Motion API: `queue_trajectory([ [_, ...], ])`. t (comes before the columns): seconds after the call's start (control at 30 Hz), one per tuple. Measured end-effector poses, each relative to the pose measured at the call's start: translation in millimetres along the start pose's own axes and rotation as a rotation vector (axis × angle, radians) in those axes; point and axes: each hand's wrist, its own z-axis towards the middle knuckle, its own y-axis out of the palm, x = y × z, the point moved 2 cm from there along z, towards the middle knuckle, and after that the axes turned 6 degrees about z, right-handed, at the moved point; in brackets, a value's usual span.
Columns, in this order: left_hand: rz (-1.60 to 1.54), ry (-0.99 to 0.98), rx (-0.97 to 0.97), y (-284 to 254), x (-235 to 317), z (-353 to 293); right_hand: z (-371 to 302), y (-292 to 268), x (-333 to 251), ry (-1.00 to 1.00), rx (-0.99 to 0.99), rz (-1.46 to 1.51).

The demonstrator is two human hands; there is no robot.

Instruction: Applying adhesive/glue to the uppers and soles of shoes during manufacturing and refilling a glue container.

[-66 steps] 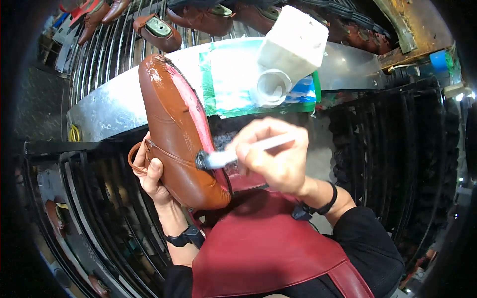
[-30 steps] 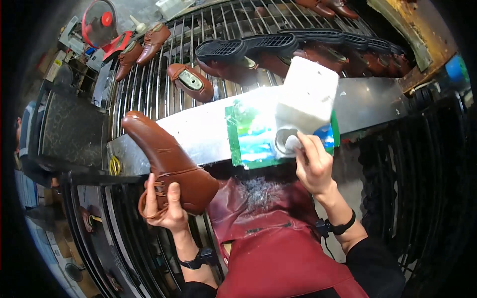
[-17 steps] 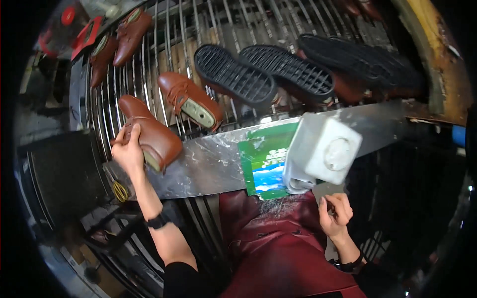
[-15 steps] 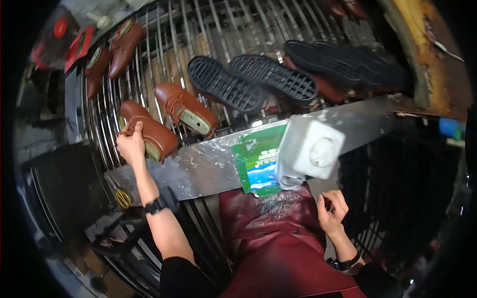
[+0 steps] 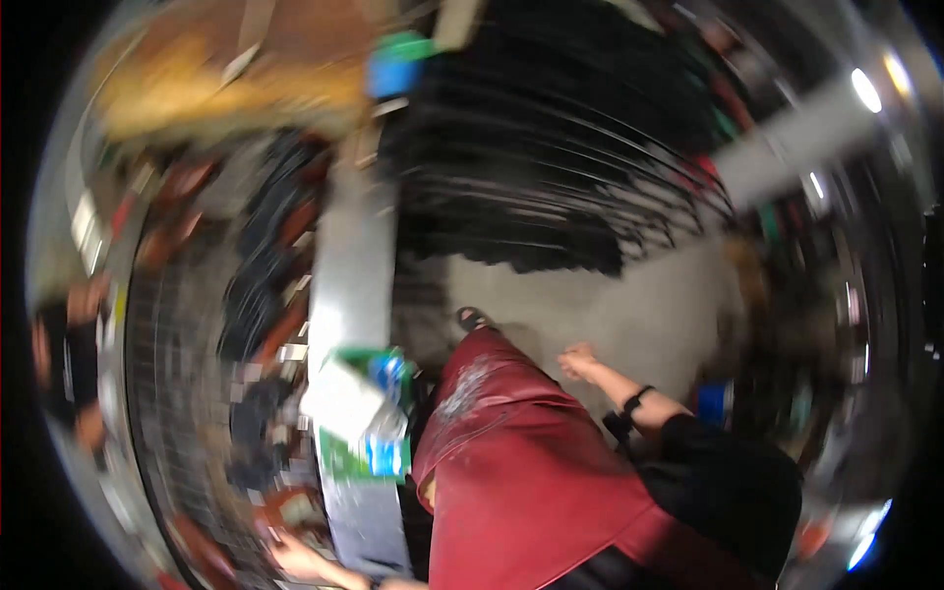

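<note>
Much of the view is smeared by motion. At the lower left, my left hand (image 5: 297,557) is by a brown shoe (image 5: 287,505) at the rack's edge; the blur hides how its fingers sit. My right hand (image 5: 577,362) hangs in the air over the floor, to the right of my dark red apron (image 5: 531,462). Its fingers are curled closed and I see nothing in them. On the metal ledge (image 5: 356,246) stands a white plastic container (image 5: 342,398), on top of a green and blue packet (image 5: 344,462).
Left of the ledge, the barred rack (image 5: 177,334) carries blurred black soles (image 5: 258,265) and brown shoes. Dark rods (image 5: 531,187) stand ahead above a grey floor (image 5: 639,305). At the far left a person (image 5: 74,344) is partly visible. A blue and green object (image 5: 398,64) sits by the ledge's far end.
The view has swung to the right, so the rack and ledge now lie at left. My left hand was gripping a brown shoe; now it is blurred. My right hand's fingers look more tightly curled.
</note>
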Motion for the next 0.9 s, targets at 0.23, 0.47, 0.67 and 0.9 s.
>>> queue_trajectory([
  [0.23, -0.367, 0.834, -0.528, 10.7, 364.1, -239.9, 135.6, -40.1, 13.7, -0.02, -0.326, -0.206],
  [0.47, 0.001, 1.294, -1.062, 174.4, 599.3, -497.8, 352.1, -104.1, 13.6, 0.046, -0.131, 0.129],
  [0.67, 0.326, 0.852, -1.647, 370.5, 671.8, -667.1, 531.8, -157.3, 46.6, 0.181, 0.337, 0.553],
  [0.9, 0.019, 0.873, -1.623, 651.6, 743.9, -873.7, 693.3, -280.0, 58.2, 0.018, 0.468, 1.222],
])
